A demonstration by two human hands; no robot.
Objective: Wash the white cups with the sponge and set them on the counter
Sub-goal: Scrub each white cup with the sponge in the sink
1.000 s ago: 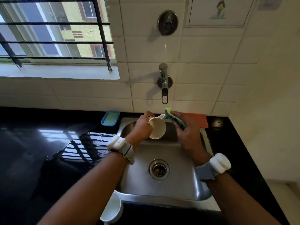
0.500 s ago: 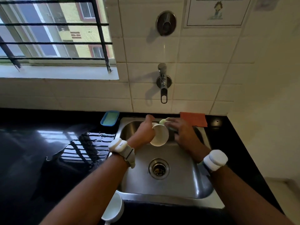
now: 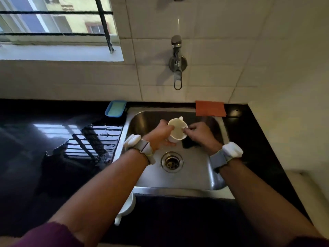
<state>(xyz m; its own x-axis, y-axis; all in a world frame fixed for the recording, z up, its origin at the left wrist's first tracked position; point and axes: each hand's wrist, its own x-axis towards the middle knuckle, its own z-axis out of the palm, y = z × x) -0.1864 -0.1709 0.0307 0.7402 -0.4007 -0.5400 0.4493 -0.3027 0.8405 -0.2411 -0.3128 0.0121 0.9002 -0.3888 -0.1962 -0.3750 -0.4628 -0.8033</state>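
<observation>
1. The left hand (image 3: 159, 135) is wrapped around the white cup (image 3: 177, 130), holding it over the far half of the sink (image 3: 195, 177) with its mouth facing up.
2. The right hand (image 3: 200, 133) is right up against the cup's rim, fingers curled, with the dark sponge (image 3: 189, 143) tucked under the palm.
3. A second cup (image 3: 127, 205) sits on the black counter (image 3: 53, 157) by the sink's near-left corner, half hidden by the left forearm.
4. An orange cloth (image 3: 210, 108) lies at the far-right edge of the sink.

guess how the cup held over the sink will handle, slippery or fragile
Probably stiff and breakable: the cup looks like glazed ceramic. Possibly slippery if wet or soapy; the left hand wraps its body. Its handle would likely stop it rolling.
</observation>
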